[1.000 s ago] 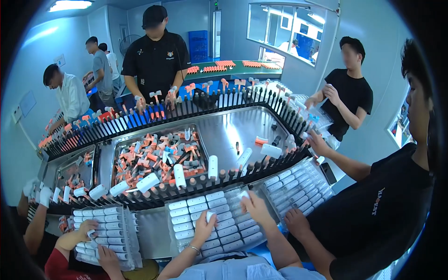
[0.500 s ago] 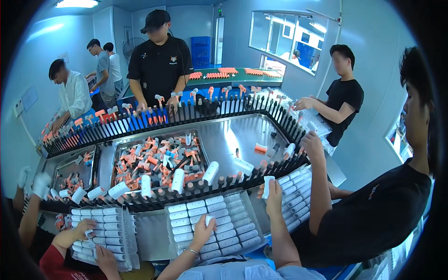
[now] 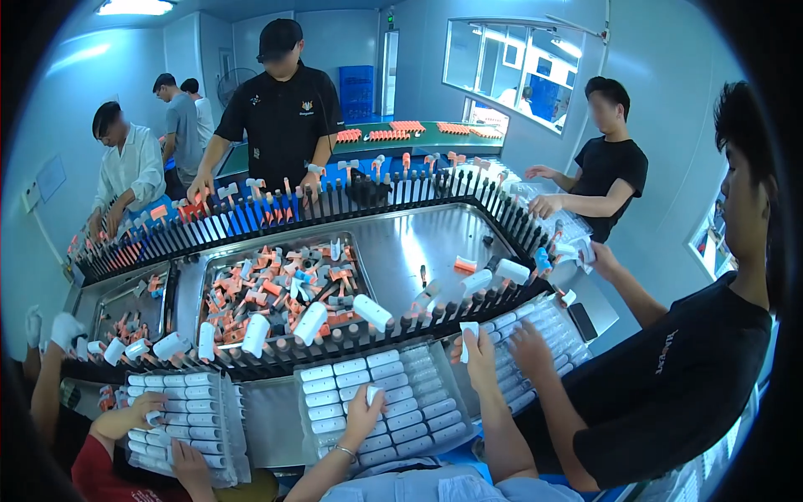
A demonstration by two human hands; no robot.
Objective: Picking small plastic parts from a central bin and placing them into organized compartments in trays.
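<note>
My left hand (image 3: 358,425), with a bracelet at the wrist, is closed around a white curved plastic shell (image 3: 373,394). It is over a clear blister tray (image 3: 425,368) holding rows of similar white shells, with vacant pockets at its upper right. My right hand (image 3: 481,366) is raised by the tray's far right corner, pinching another white shell (image 3: 469,331) upright. Just beyond it runs a row of black pegs (image 3: 360,333). Several white shells (image 3: 370,312) sit tilted on these pegs.
A metal tray (image 3: 365,272) of orange, grey and white parts lies inside the peg loop. Co-workers' hands work close on both sides, one hand (image 3: 533,351) over the right blister tray (image 3: 552,335), another (image 3: 191,464) at the left one. More people stand across the line.
The shells on the near pegs have shifted left. My right hand has moved slightly left with its shell; my left hand has stayed put. The right co-worker's arms have changed position.
</note>
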